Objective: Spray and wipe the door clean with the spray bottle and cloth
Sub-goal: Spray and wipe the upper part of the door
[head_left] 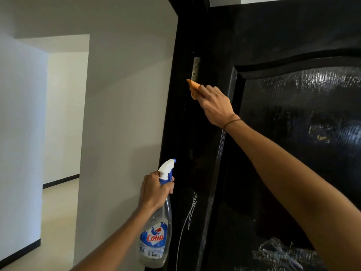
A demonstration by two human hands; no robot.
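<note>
Now cloth point(193, 88) was gripped in right hand point(215, 105), pressed against door point(205, 133) edge just below hinge plate point(196, 68). Spray bottle point(158, 222) was held by neck in left hand point(155, 189), low, nozzle toward door. Firm strokes judged best; scratch marks point(192, 210) beside bottle left unwiped.

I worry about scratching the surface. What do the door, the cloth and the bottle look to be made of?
Door: probably wood under glossy black paint, going by the sheen and the moulded panel; white scratch marks already show low down.
Cloth: soft orange fabric, folded under the right hand, perhaps microfibre.
Bottle: clear plastic with a white and blue trigger, held by the left hand.
</note>
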